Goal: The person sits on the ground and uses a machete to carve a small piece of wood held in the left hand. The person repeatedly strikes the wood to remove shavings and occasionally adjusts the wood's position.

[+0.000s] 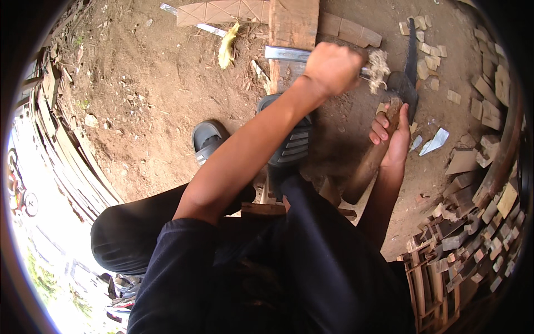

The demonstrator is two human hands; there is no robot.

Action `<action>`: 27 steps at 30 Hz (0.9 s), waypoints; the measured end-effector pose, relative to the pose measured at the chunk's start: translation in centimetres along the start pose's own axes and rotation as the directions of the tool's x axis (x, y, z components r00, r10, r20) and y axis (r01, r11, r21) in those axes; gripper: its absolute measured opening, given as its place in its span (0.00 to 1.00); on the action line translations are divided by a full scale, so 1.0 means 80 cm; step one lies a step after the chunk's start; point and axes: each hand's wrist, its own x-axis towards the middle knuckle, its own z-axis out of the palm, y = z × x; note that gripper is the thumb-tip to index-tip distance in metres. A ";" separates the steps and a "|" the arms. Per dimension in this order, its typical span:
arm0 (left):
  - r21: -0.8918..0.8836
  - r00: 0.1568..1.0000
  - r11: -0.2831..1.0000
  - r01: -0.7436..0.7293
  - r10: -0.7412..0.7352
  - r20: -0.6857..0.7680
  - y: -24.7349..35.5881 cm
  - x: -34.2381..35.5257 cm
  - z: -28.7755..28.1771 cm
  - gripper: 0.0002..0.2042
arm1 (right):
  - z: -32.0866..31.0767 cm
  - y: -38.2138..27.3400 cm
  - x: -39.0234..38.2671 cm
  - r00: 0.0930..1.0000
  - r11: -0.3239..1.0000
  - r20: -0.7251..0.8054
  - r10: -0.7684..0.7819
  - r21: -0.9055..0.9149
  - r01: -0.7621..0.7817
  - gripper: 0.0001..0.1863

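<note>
My left hand (334, 67) is closed in a fist on a slim tool with a frayed fibrous tuft (378, 69) at its right end, over a wooden board (293, 19). A shiny metal bar (283, 53) reaches left from under that fist; whether it joins the tool, I cannot tell. My right hand (392, 133) grips a thick wooden handle (359, 172) attached to a dark metal head (401, 83), just below and right of my left hand. A long dark serrated blade (411, 47) extends upward behind that head.
My sandalled feet (286, 142) rest on dirt ground (128, 111). Small wood offcuts (434, 50) lie at upper right, stacked wood (489, 234) along the right, long planks (67, 139) at left. A curved slatted piece (219, 11) and yellowish scrap (227, 47) lie ahead.
</note>
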 end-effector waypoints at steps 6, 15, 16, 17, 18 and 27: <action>-0.251 0.987 0.967 -0.041 0.000 -0.159 0.032 -0.008 -0.028 0.11 | 0.001 0.016 -0.003 0.996 0.998 -0.082 0.042 -0.047 -0.046 0.22; -0.452 0.738 0.659 0.601 -0.675 -0.003 -0.113 -0.089 -0.102 0.26 | -0.024 0.058 0.011 0.967 0.975 -0.161 0.197 -0.071 -0.211 0.24; -0.414 0.753 0.673 0.613 -0.657 0.047 -0.117 -0.101 -0.094 0.28 | -0.026 0.065 0.015 0.967 0.972 -0.145 0.209 -0.080 -0.222 0.23; -0.375 0.765 0.689 0.621 -0.636 0.098 -0.120 -0.110 -0.080 0.30 | -0.028 0.073 0.019 0.967 0.969 -0.130 0.219 -0.088 -0.232 0.23; -0.418 0.853 0.773 0.478 -0.521 0.012 -0.119 -0.115 -0.057 0.34 | -0.028 0.080 0.021 0.965 0.963 -0.113 0.237 -0.101 -0.248 0.23; -0.168 0.826 0.842 0.513 -0.537 -0.171 -0.066 -0.118 -0.005 0.39 | -0.031 0.109 0.028 0.944 0.941 -0.122 0.305 -0.114 -0.319 0.22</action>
